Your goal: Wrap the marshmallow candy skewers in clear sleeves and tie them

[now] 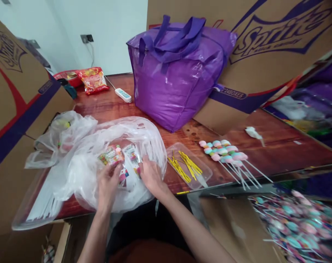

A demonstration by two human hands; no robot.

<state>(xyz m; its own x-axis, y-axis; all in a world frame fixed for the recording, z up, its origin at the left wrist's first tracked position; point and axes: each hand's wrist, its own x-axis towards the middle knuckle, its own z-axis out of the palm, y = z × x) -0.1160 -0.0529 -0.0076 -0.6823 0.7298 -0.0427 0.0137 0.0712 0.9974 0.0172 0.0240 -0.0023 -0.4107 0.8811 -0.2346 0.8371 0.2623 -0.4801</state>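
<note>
On the table in front of me lies a crumpled, clear plastic bag [86, 182], its mouth spread in a wide ring. Inside the ring are small printed plastic wrappers, one green and pink [112, 155], another white with coloured dots [131, 155]. My left hand [108, 184] rests at the near side of the green and pink wrapper, thumb and fingers apart. At the right, the fingers of my right hand [152, 177] close on the edge of the white wrapper; their tips are partly hidden.
Right of the bag, a shallow plastic tray [208, 175] holds yellow twist ties [192, 164]. Beyond it lie pastel marshmallow sticks [226, 151]. A purple bag [168, 87] stands behind, beside a large carton [264, 69]. White sticks [42, 201] lie at left; more candy sticks [297, 226] fill the lower right.
</note>
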